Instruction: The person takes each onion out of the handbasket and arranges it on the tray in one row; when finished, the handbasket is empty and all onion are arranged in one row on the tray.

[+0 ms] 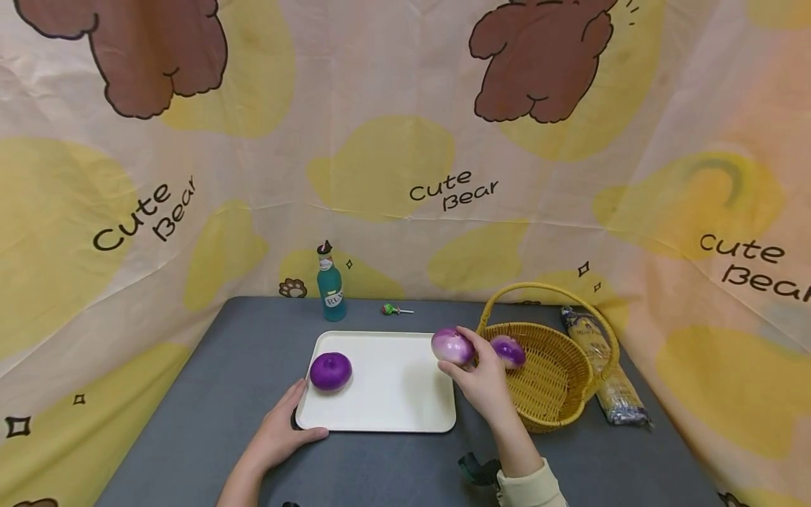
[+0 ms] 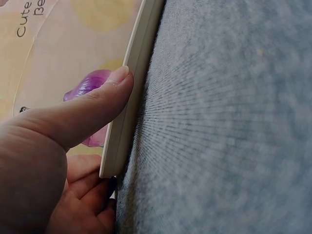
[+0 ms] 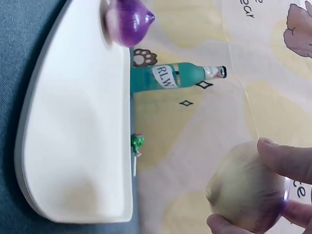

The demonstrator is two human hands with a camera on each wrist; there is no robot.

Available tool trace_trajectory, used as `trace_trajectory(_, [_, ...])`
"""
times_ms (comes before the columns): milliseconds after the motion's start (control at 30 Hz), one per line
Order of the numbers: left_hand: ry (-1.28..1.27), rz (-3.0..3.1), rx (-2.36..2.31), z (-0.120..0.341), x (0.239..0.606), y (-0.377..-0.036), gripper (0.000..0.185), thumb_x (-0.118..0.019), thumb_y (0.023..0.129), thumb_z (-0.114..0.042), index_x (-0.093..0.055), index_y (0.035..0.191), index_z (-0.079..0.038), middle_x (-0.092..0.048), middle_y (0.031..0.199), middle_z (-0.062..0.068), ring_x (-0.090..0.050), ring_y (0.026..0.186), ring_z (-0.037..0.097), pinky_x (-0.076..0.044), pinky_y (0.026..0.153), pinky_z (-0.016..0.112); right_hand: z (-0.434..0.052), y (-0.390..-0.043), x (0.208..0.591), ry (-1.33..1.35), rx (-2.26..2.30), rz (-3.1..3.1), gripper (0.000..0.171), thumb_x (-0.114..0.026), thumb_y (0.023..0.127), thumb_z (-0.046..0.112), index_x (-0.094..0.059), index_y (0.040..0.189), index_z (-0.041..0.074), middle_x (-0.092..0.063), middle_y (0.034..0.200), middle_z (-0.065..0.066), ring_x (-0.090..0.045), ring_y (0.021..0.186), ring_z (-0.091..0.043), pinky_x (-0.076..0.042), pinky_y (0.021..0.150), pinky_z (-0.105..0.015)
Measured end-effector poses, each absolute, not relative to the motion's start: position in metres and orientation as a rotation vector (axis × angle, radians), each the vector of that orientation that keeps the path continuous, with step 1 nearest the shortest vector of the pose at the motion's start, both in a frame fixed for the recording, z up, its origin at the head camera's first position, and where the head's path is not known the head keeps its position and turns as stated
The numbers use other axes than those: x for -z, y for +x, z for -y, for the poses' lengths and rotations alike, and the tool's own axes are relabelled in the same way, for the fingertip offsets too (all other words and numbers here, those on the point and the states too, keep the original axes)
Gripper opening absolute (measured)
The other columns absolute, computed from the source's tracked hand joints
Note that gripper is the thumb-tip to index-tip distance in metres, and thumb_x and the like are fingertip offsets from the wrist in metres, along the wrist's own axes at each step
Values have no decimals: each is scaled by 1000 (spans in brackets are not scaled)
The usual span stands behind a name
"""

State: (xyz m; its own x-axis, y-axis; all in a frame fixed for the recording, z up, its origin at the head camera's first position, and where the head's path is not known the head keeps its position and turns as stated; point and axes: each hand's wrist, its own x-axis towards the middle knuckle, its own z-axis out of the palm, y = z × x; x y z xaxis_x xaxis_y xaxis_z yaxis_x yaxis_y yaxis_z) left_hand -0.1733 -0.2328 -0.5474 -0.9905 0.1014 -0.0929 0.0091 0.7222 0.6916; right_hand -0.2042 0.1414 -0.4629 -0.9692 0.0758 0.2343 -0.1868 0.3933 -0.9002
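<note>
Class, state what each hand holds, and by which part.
Right hand: round purple-and-white onion, fingertips round its sides. Left hand: white rectangular tray, near-left corner.

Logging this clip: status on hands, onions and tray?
Left hand grips tray corner. Right hand holds onion above tray's right edge. One onion on tray, another in basket. Nothing in the way.
</note>
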Motion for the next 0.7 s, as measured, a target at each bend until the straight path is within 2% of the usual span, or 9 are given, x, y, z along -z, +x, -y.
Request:
trace_trajectory(433, [74,-2783,-1122,231,547,-175,117,-87,74,-50,-24,160,-3,-25,165,22,-26,150,45,-28,116,65,-122,-207,474,135,-1526,2482,68,-89,77,17,-60,139,14,-60,139,-15,-59,125,-35,-54,98,-52])
trace_trajectory(700, [66,-2785,-1122,232,546,-174,117,-87,74,-49,-24,160,-3,-25,165,22,-26,150,45,-27,116,65,-108,-211,481,178,-1614,2467,68,-90,76,14,-61,138,14,-60,138,-15,-60,123,-34,-57,94,-48])
